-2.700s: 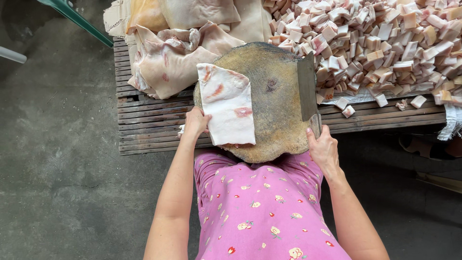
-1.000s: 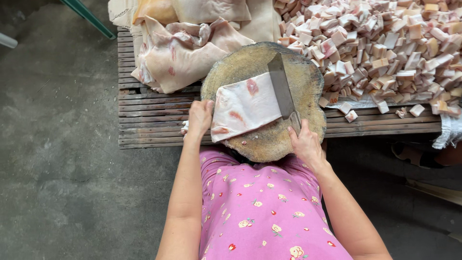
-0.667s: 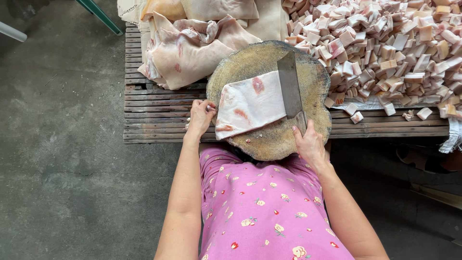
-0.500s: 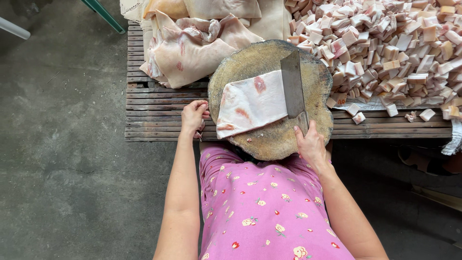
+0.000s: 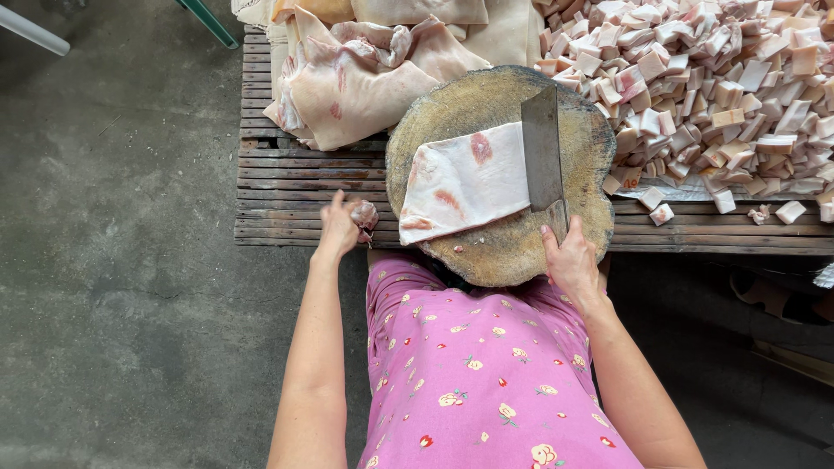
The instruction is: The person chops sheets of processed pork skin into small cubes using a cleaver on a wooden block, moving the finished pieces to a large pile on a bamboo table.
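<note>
A pale slab of pork skin and fat lies flat on a round wooden chopping block. A cleaver rests along the slab's right edge, blade on the block. My right hand grips the cleaver's handle at the block's near right side. My left hand sits on the slatted wooden table just left of the block, fingers closed around a small pinkish scrap, apart from the slab.
A heap of cut pork cubes fills the table's right side. Uncut pork slabs are piled behind the block at the left. Grey concrete floor lies left of the table, with a green metal leg at the top.
The slab was turned and laid flat across the block. The cleaver moved from the block's right rim onto the slab's right edge. My left hand left the slab and moved left onto the table.
</note>
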